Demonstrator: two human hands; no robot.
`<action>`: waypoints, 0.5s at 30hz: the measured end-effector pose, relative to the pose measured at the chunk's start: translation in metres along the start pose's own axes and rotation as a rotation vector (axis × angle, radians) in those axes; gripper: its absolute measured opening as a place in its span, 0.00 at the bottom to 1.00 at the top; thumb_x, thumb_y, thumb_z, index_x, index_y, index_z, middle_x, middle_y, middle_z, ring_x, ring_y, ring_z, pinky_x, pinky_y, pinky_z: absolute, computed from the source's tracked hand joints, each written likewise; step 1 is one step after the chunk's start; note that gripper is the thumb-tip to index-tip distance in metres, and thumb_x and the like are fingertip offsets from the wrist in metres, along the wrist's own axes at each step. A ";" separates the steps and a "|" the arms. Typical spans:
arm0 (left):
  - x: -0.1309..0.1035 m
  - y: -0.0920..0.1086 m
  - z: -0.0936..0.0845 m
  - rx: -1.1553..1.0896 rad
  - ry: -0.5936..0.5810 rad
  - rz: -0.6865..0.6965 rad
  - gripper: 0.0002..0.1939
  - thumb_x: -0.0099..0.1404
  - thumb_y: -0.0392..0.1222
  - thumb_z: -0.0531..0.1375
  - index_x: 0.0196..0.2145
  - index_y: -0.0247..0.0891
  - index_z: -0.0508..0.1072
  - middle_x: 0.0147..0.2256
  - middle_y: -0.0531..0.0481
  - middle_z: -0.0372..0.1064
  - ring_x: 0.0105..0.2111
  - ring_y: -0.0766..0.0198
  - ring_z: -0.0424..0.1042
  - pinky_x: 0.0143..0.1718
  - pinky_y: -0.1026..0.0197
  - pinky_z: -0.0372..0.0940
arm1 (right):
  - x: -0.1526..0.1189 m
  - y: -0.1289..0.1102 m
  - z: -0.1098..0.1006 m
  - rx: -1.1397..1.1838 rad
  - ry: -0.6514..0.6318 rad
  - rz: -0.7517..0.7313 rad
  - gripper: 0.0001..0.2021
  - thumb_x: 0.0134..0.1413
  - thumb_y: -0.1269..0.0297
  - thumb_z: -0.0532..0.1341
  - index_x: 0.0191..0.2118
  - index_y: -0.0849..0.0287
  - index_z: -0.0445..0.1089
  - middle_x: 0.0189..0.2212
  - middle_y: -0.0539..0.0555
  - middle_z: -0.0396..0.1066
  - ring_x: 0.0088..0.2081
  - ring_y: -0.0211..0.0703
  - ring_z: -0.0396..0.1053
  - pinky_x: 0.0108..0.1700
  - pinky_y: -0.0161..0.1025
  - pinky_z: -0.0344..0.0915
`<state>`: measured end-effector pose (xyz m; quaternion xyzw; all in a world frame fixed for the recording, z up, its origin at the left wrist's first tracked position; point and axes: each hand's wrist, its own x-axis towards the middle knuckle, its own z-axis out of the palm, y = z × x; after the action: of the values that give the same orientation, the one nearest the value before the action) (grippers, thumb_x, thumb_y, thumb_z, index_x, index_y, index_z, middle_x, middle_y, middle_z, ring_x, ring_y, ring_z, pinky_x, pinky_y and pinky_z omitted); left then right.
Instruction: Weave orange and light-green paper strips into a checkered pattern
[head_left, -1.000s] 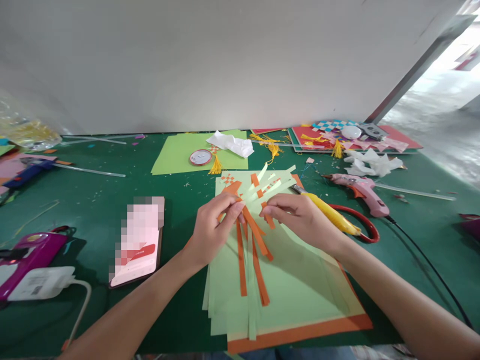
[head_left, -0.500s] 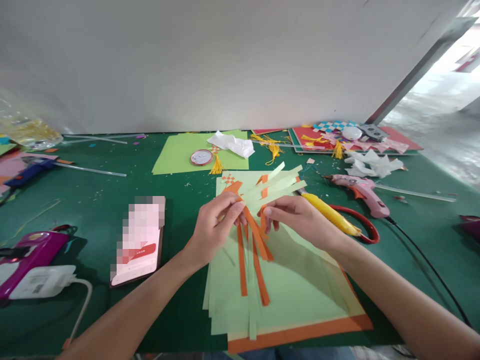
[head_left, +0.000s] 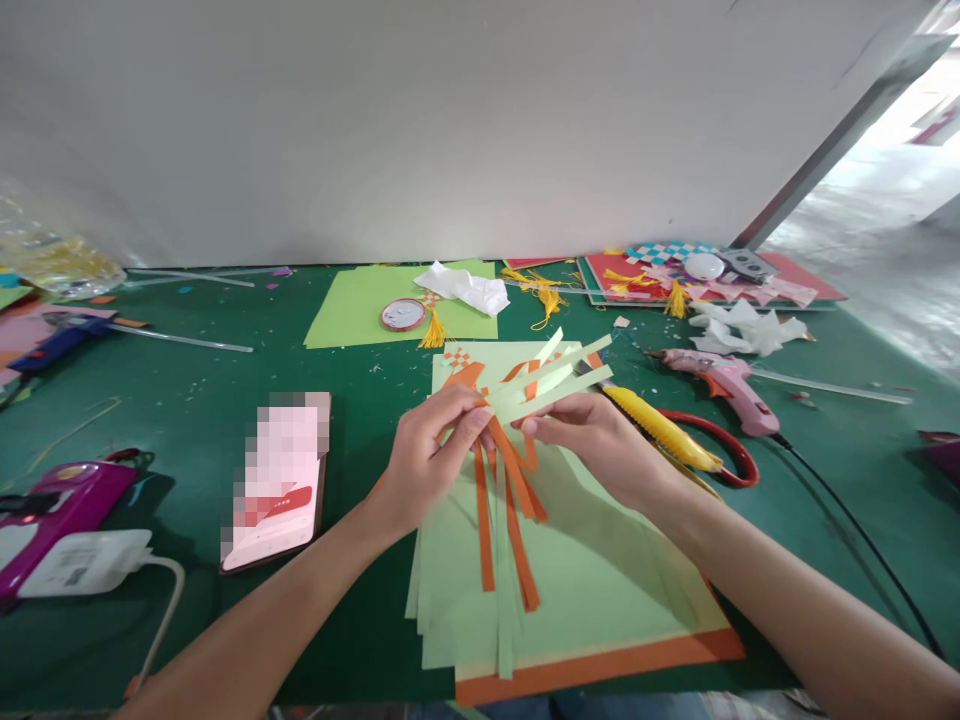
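Pinched in my left hand (head_left: 433, 445) are several orange paper strips (head_left: 513, 472) and pale green paper strips (head_left: 564, 382), crossing one another where its thumb and fingertips meet. Orange ends hang down, while pale green ends fan out to the upper right. My right hand (head_left: 596, 432) is closed beside them, thumb against fingers, with a bit of orange strip showing at its fingertips. Below both hands lies a stack of pale green sheets (head_left: 600, 570), with an orange sheet edge (head_left: 600, 665) underneath. Fingers partly hide where the strips cross.
Yellow-handled scissors (head_left: 660, 430) and a pink glue gun (head_left: 724, 380) lie at right. To the left are a phone (head_left: 281, 500), a purple power strip (head_left: 67, 500) and a blue glue gun (head_left: 60, 345). Behind are green sheets (head_left: 337, 310), a round tin (head_left: 403, 314) and yellow tassels (head_left: 550, 298).
My right hand has shifted slightly upward, and the orange strip near it has changed its bend. The pale green ends have moved a little. My left hand keeps its pinch in place.
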<state>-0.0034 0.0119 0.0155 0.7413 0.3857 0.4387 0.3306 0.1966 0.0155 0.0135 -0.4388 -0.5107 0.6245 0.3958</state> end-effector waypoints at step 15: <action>0.000 0.002 -0.001 -0.036 -0.029 0.013 0.13 0.72 0.36 0.52 0.28 0.38 0.67 0.26 0.56 0.65 0.27 0.70 0.65 0.33 0.65 0.59 | -0.004 -0.005 0.002 -0.164 0.010 -0.309 0.10 0.49 0.56 0.69 0.36 0.54 0.80 0.42 0.53 0.78 0.48 0.51 0.73 0.54 0.49 0.67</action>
<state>-0.0037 0.0108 0.0174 0.7440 0.3683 0.4368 0.3466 0.1958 0.0120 0.0194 -0.3889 -0.6194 0.5102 0.4526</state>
